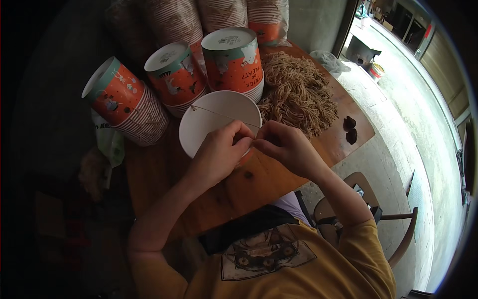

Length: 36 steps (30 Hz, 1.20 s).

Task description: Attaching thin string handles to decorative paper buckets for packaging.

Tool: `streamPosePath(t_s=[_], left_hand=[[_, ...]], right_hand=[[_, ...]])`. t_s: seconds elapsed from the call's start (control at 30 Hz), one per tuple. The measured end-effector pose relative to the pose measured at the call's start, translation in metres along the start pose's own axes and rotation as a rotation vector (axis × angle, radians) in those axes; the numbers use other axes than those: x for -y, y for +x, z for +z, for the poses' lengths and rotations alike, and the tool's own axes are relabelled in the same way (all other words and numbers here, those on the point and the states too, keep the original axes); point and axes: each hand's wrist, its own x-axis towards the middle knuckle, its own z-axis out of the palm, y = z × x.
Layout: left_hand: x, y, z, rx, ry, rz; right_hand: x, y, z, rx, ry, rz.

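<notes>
A white-lined paper bucket [196, 130] with an orange outside sits tilted on the wooden table, its mouth toward me. A thin brown cord [224, 116] crosses the mouth, knotted at the rim's far left and running to the right side. At the near right rim, my left hand [225, 144] is closed, thumb and forefinger pinched on the cord. Right beside it, my right hand [284, 144] pinches too, its fingertips meeting the left ones at the cord's end. The fingers hide the cord's end and the rim hole there.
Behind stand upturned stacks of orange and green paper buckets [233, 65], with bagged stacks [174, 20] farther back. A heap of brown cords [298, 89] lies to the right. Two dark lumps [351, 129] rest near the table's right edge [366, 122]. A chair [356, 184] stands at right.
</notes>
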Motion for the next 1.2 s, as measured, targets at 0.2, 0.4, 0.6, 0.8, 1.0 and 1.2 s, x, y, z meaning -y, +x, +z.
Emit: streamPosePath(t_s=[0.2,0.4,0.6,0.8,1.0,1.2], left_hand=[[0.003,-0.001,0.009,-0.151,0.164,0.205],[0.002,0.002,0.008,-0.133,0.128,0.205],[0.008,0.009,0.004,-0.063,-0.096,0.123],[0.006,0.011,-0.001,-0.003,-0.311,0.057],[0.009,0.016,-0.005,0.024,-0.463,-0.009],[0.004,0.014,-0.011,0.072,-0.492,-0.045]], right_hand=[[-0.001,0.000,-0.001,0.000,0.005,-0.015],[-0.007,0.001,0.001,-0.018,0.037,-0.039],[-0.015,0.002,0.005,-0.042,0.159,-0.014],[-0.021,0.001,0.012,-0.104,0.215,-0.020],[-0.016,0.000,0.012,-0.115,0.182,-0.020],[-0.018,0.002,0.012,-0.127,0.209,-0.022]])
